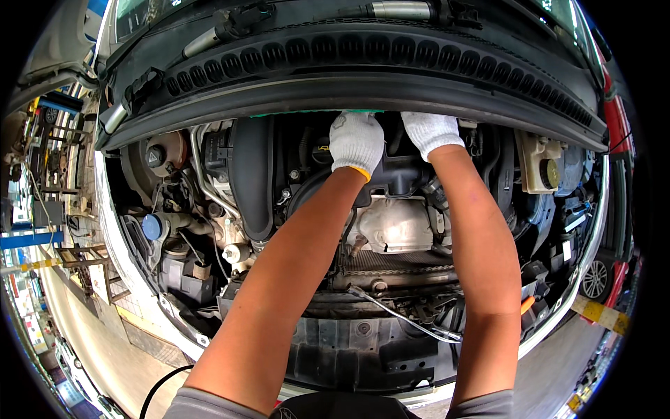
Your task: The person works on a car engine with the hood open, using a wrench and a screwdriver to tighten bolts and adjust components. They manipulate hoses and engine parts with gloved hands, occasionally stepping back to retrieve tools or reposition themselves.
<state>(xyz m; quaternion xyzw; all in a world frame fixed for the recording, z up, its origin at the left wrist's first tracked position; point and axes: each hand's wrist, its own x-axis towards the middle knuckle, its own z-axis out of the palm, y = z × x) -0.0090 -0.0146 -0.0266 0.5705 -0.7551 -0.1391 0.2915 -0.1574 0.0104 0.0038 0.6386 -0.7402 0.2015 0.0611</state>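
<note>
Both my arms reach forward over the open engine bay of a car. My left hand [356,143], in a white knit glove with a yellow cuff edge, goes in under the front lip of the black cowl panel [349,84]. Just to its right, my right hand [430,133], also in a white glove, reaches beneath the same lip. The panel hides the fingers of both hands, so what they touch or hold does not show. Below the hands lie a black plastic engine part [398,179] and a silver heat shield [396,225]. A thin green strip [279,113] shows along the lip.
A wide black air duct [252,178] and a blue-capped filler neck [151,226] are on the left. On the right stands a fluid reservoir [539,164] with a dark cap. A flexible metal rod [398,315] lies across the front, and an orange handle [527,304] sits beyond my right forearm.
</note>
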